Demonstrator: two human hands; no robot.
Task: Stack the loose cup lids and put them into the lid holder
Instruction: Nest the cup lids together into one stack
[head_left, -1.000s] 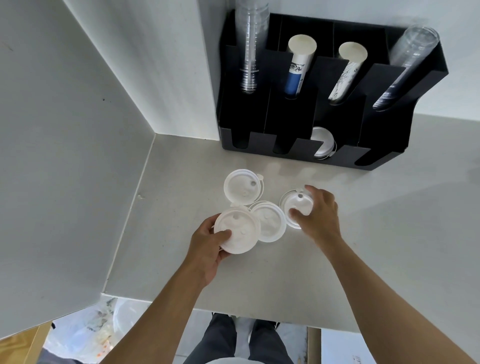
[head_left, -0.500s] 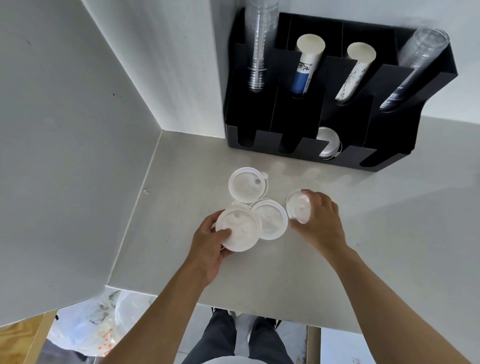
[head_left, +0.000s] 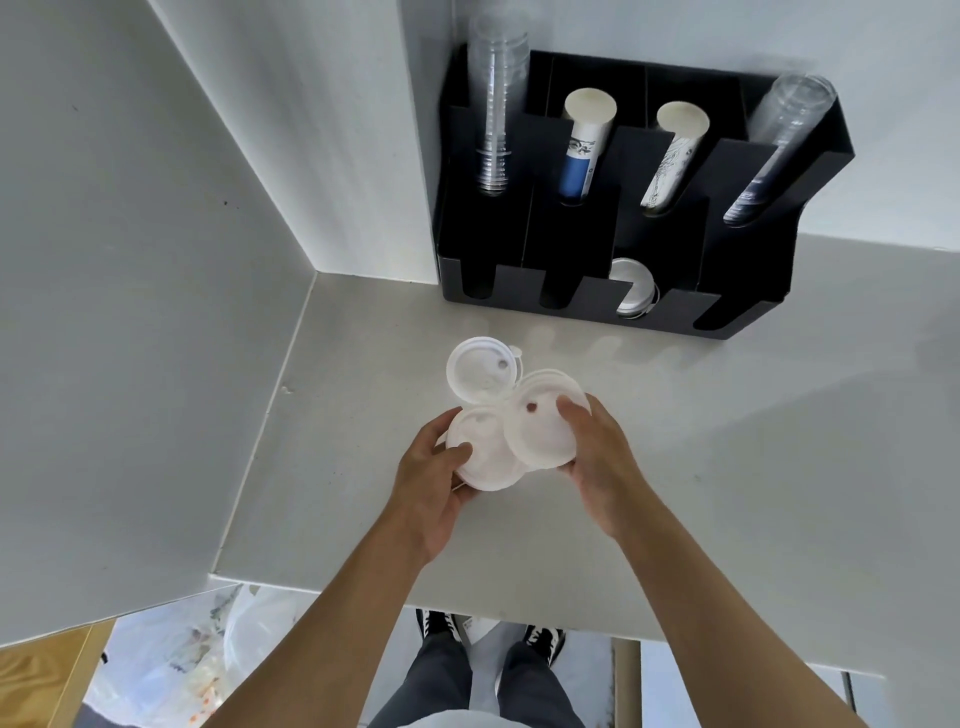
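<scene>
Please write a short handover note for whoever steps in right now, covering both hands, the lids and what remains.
Left hand: gripping a white lid just above the counter.
Right hand: holding a second lid, tilted and overlapping the first.
One more loose lid lies flat on the counter behind them.
The black holder at the back wall has some lids in a front slot.
Done: two lids picked up, being brought together.
Left: seat them together, add the third, slide the stack into the holder.
</scene>
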